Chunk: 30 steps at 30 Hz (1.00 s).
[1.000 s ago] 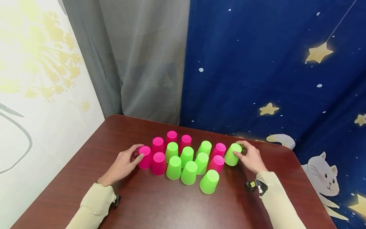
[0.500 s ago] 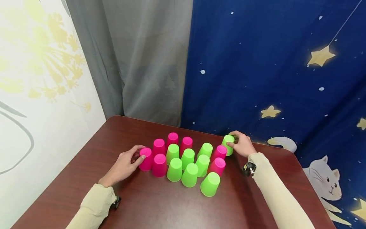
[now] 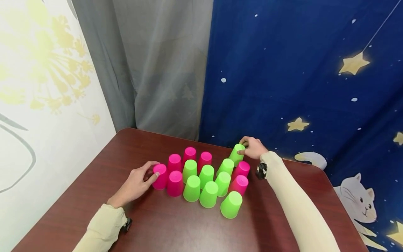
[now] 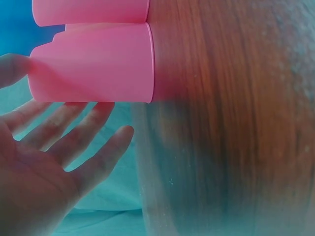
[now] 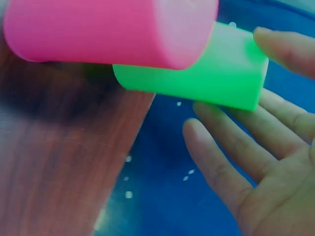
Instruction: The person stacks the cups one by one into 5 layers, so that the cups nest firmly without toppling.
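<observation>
My left hand holds an upside-down pink cup at the left end of a cup cluster. In the left wrist view, the thumb lies by this pink cup's base end and the fingers lie along its side. At the back right, my right hand grips a green cup between thumb and fingers, just behind another green cup. The right wrist view has the held green cup partly hidden by a nearer pink cup. Whether the green cup touches the table cannot be told.
Several more pink and green cups stand upside down close together between my hands. One green cup sits nearest me, slightly apart. The brown table has its back edge close behind the cups, against grey and blue curtains.
My right hand has carried the green cup from the right end of the cluster leftward and back, round behind the pink cups. The left hand stays on its pink cup.
</observation>
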### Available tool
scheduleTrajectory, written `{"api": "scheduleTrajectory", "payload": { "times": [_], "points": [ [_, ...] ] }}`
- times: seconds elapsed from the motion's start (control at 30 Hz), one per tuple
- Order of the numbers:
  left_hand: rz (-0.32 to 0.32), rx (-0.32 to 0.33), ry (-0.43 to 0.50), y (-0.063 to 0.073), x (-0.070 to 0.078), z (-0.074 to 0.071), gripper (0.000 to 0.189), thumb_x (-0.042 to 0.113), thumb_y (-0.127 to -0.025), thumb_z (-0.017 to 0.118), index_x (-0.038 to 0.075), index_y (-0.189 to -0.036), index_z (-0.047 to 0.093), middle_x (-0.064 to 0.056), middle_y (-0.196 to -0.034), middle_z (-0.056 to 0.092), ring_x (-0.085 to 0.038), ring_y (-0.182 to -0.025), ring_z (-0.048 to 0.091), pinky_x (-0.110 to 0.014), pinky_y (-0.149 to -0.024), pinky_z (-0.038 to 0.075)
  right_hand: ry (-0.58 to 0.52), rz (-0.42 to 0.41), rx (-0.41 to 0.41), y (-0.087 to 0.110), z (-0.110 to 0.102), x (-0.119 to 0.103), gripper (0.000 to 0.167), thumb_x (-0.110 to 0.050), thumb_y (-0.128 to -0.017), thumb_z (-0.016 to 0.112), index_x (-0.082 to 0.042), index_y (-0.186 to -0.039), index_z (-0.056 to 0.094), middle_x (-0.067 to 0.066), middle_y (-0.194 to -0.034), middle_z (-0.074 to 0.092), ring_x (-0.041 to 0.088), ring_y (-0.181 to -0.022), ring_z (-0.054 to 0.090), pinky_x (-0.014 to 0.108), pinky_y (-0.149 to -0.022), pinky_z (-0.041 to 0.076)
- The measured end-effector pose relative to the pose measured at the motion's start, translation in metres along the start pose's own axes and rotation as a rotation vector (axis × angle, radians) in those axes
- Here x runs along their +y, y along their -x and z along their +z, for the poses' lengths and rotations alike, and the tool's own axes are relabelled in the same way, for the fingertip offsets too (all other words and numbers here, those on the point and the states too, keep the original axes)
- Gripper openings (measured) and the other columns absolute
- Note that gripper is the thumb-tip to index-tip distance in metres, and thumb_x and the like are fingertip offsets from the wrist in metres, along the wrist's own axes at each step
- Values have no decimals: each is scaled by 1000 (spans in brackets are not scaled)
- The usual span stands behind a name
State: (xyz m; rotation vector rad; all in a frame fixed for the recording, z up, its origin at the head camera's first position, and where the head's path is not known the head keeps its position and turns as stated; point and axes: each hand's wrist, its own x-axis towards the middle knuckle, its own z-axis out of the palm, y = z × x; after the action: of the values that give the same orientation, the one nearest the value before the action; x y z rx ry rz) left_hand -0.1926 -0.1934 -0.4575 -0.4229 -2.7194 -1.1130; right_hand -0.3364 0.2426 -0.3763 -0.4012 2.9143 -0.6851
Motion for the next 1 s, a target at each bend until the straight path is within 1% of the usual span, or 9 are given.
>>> {"api": "scheduleTrajectory", "payload": {
  "times": [0.23,0.33,0.43,0.53,0.7,0.87,1.0],
  "points": [
    [0,0,-5,1,1,0,39,22,-96,68,15,-132,55,-2,-107,72,-13,-89,64,-27,-75,56,94,-33,-66,-23,-5,-20,42,-26,-84,79,-4,-116,65,20,-121,70,35,-115,64,45,-98,53],
    [-3,5,-10,2,1,0,40,23,-95,68,15,-133,55,-4,-109,72,-14,-92,66,-29,-77,58,130,-40,-85,-33,-2,-28,43,-27,-84,80,-3,-117,65,19,-121,69,34,-114,64,43,-98,52],
    [-3,6,-11,1,0,0,41,23,-95,69,15,-133,55,-5,-110,72,-16,-93,67,-30,-78,59,139,-28,-97,-42,3,-32,43,-26,-84,80,-3,-117,65,18,-121,69,32,-113,63,42,-98,52],
    [-2,15,-16,1,-1,1,42,23,-94,70,15,-133,55,-5,-109,72,-15,-91,67,-28,-77,59,131,-20,-103,-49,9,-34,43,-27,-84,81,-3,-117,65,17,-120,69,31,-113,63,42,-98,52],
    [-8,32,-27,2,-3,1,43,22,-93,71,16,-133,55,-4,-108,72,-14,-89,66,-25,-75,58,107,-36,-100,-58,19,-39,44,-27,-84,81,-4,-117,64,16,-120,70,31,-113,63,41,-99,52],
    [-19,23,-20,3,-3,3,45,23,-93,71,16,-134,54,-4,-111,72,-15,-93,67,-24,-77,58,69,-17,-104,-60,24,-40,43,-25,-85,81,-5,-118,63,18,-123,69,32,-116,62,42,-100,52],
    [-7,27,-15,2,-2,5,43,21,-93,71,16,-133,55,-3,-109,72,-13,-90,66,-22,-75,57,45,-9,-111,-58,27,-40,43,-23,-86,80,-5,-121,63,19,-125,68,33,-118,62,43,-101,52]
  ]
}}
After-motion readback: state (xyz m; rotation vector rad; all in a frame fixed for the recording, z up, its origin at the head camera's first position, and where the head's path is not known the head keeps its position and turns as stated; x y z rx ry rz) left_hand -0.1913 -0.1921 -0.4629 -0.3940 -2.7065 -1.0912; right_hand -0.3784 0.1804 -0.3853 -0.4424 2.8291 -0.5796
